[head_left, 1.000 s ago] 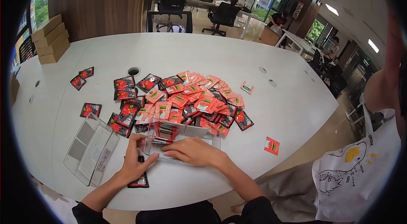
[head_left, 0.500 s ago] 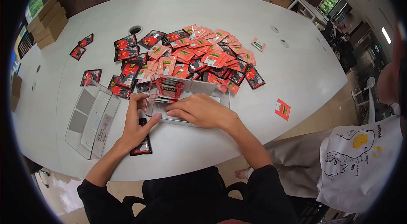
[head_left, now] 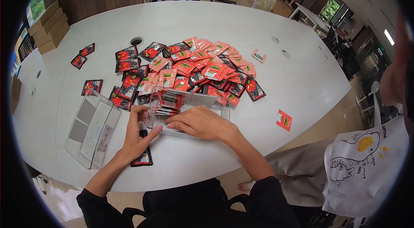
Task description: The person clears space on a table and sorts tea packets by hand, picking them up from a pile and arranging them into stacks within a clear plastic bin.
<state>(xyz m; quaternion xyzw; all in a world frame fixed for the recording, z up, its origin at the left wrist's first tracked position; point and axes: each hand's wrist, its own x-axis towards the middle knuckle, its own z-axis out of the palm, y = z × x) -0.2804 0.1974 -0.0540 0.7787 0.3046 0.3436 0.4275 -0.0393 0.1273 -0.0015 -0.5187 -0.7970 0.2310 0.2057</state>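
Note:
A clear plastic box [head_left: 215, 106] stands on the white table in front of me, with a stack of red sachets [head_left: 169, 100] standing at its left end. My left hand [head_left: 139, 135] grips the box's near left corner, fingers on the side wall and thumb by the front rim. A black sachet [head_left: 142, 159] lies partly under that hand. My right hand [head_left: 199, 122] rests flat over the box's near rim, fingers pointing left toward the stack, holding nothing. Behind the box spreads a pile of red and black sachets [head_left: 202, 66].
A clear compartment tray [head_left: 91, 128] lies left of the box. Loose black sachets [head_left: 83, 55] sit far left and single red sachets [head_left: 284, 120] to the right. Cardboard boxes [head_left: 48, 27] stand at the far left edge. A person in a white shirt [head_left: 366, 163] stands at right.
Both hands have stayed at the box. The view has dipped down toward the table. The red stack in the box now stands more upright.

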